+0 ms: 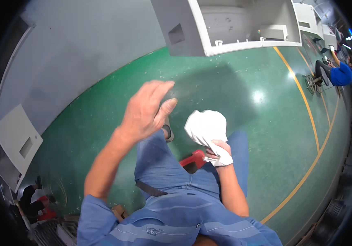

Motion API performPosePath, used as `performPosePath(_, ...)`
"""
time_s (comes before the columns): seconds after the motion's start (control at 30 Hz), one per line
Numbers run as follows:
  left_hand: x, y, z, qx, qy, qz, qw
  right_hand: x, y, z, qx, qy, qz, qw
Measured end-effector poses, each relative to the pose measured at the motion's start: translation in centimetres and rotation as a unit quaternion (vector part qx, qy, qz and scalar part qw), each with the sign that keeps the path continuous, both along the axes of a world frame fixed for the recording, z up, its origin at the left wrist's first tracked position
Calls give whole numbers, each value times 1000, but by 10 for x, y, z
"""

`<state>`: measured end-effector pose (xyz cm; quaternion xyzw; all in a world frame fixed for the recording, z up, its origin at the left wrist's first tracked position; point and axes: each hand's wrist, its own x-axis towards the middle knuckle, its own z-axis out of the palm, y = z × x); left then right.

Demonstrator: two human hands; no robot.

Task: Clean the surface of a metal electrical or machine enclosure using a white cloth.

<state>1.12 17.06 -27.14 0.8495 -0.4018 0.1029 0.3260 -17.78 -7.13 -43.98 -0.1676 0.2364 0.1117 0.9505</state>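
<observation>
My left hand [145, 108] is raised in front of me over the green floor. Its fingers are stretched out with the thumb apart, and nothing is in it. Held in my right hand [221, 147] is a bunched white cloth [206, 126], its broad part spreading forward past my fingers and another fold lying around the wrist. That hand is just above my right thigh. Beyond both hands is a large light grey metal cabinet shell [206, 33], with its open side facing me and a rectangular cutout in its side. Neither hand touches it.
Under me shows part of a red seat [194, 160]. A grey wall [85, 41] runs along the left, with another light grey housing [22, 141] beside it. Yellow lines [303, 94] mark the floor at right. A person in blue [340, 74] sits at far right; another person [32, 203] is at lower left.
</observation>
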Motion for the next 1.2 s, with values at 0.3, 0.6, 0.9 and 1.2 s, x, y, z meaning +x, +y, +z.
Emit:
performPosePath(0.3, 103, -144, 103, 181, -403, -171, 881, -44, -57, -40, -58, 70, -106, 990)
performPosePath(0.6, 100, -176, 119, 364, -373, -205, 829, -15, -48, -32, -123, 25, -23, 992)
performPosePath(0.9, 60, -175, 159, 428, -258, -202, 842, 2, -8, -2, -32, -55, -6, 998)
performPosePath(1.2, 50, -223, 152, 409, -139, -246, 867, 3, -15, 82, -98, -176, -111, 973)
